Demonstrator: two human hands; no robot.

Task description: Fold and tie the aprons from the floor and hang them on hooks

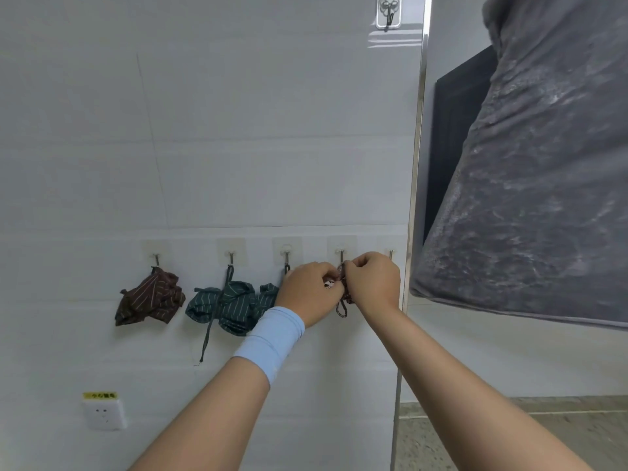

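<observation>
On the white tiled wall, low at the left, sat a white plastic wall socket (104, 414) under a yellow label. Higher up ran a row of small metal hooks on clear square adhesive pads.

From the first hook (156, 258) hung a brown apron (149, 297) with thin pale stripes, crumpled into a lumpy bundle. From the second hook (231, 257) hung a green striped apron (224, 305), likewise bunched. Its long axis lay roughly across the wall, and one narrow strap dangled straight down. A second green bundle (268, 295) hung from the third hook (287, 256), partly hidden by the left hand (311, 290).

That hand, above a pale blue cloth wristband (272, 338), had its fingers curled and pinched the apron tie (343, 300) just below the fourth hook (341, 254). The tie was a thin, dark reddish striped strip running vertically, its loop hanging beneath both hands. The right hand (372, 283), fingers also curled, pinched the same tie from the other side. Whether the rest of that apron lay behind the hands could not be told.

A fifth hook (390, 253) showed just above the right knuckles. Beyond a shiny metal corner strip (413, 198) leaned a grey, mottled padded slab (543, 164), tilted.
</observation>
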